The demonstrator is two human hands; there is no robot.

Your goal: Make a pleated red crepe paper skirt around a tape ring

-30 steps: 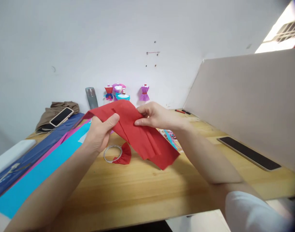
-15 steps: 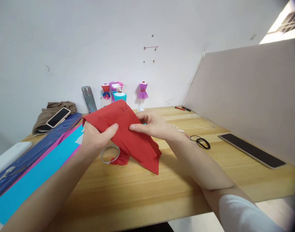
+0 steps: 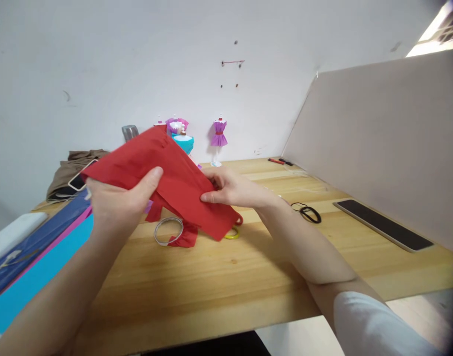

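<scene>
On the left, the left hand [image 3: 124, 200] grips the red sheet [image 3: 148, 158], thumb on top, up above the worktop [image 3: 226, 291]. Below the sheet sits a ring [image 3: 169, 231], a red scrap [image 3: 186, 236] touching it. Over to the right, the right hand [image 3: 226, 187] pinches the sheet's lower part. Farther right lies a black band [image 3: 310, 214], then a phone [image 3: 384, 225] near the worktop's right edge.

Single head-worn view, so no overlap with another. Looked forward and down from the wearer's eye level, both forearms entering from the bottom corners. Worktop [image 3: 211, 291] close below, near edge in frame; pale wall [image 3: 155, 54] faced it behind, grey panel [image 3: 374, 133] off right.
</scene>
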